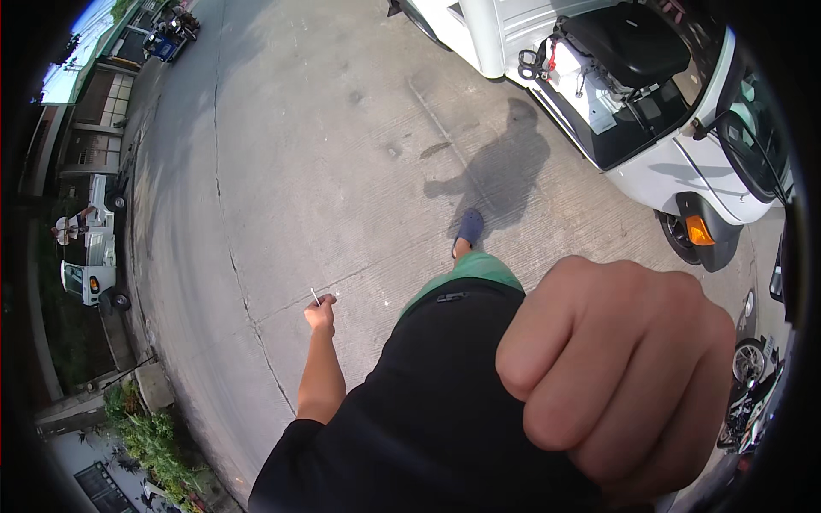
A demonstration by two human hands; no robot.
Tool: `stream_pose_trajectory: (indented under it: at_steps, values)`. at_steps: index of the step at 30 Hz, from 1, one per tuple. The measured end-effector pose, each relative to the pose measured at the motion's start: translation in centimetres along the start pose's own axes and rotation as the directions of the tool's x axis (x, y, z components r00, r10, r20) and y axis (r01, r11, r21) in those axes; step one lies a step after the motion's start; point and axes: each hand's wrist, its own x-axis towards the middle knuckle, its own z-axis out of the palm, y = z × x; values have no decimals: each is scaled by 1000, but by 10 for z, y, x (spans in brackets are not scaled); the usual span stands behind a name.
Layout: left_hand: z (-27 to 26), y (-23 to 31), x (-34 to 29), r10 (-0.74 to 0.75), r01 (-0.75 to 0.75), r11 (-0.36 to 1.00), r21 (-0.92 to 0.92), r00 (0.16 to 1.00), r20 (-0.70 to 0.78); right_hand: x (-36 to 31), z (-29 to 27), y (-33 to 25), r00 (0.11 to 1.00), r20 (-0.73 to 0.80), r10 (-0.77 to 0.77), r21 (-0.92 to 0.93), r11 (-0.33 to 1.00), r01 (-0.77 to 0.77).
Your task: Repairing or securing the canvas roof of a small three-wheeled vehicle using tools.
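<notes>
My left hand (pixel 321 314) hangs out to the left, low over the road, with its fingers pinched around a thin white stick (pixel 315 297). The stick pokes up past the fingertips; whether it is a cigarette cannot be made out. Very close and large at the lower right is my right hand (pixel 624 368), curled into a fist with the knuckles facing up. Its palm is hidden, so anything inside it does not show. Between the hands are my black shirt (pixel 445 393), green shorts (pixel 479 272) and one foot in a dark blue clog (pixel 469 227).
A white three-wheeled vehicle (pixel 633 175) stands at the upper right, open-sided. Inside are a black seat (pixel 629 43) and a black ring-handled tool (pixel 530 65). Parked motorcycles (pixel 750 363) line the right edge. Across the concrete road (pixel 291 154) stands another white vehicle (pixel 92 269) near a person (pixel 68 226).
</notes>
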Motion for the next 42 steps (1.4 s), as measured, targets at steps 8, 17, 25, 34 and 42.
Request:
stream_pose_trajectory:
  at_steps: [8, 17, 25, 34, 42]
  values:
    - [180, 263, -51, 136, 180, 877, -445, 795, 590, -60, -166, 48, 682, -655, 325, -529, 447, -721]
    - [231, 484, -100, 413, 202, 896, -395, -51, 909, -106, -251, 115, 624, -746, 232, -641, 3, -767]
    - [332, 575, -57, 269, 53, 963, -264, -244, 932, -96, -338, 152, 602, -792, -105, -600, -55, -798]
    - [398, 595, -16, 180, 111, 983, -148, -393, 902, -80, -386, 172, 177, -983, -40, -178, 37, -983]
    - [426, 598, -7, 140, 92, 989, -119, -282, 949, -84, -432, 172, 112, -992, 61, -111, 26, -993]
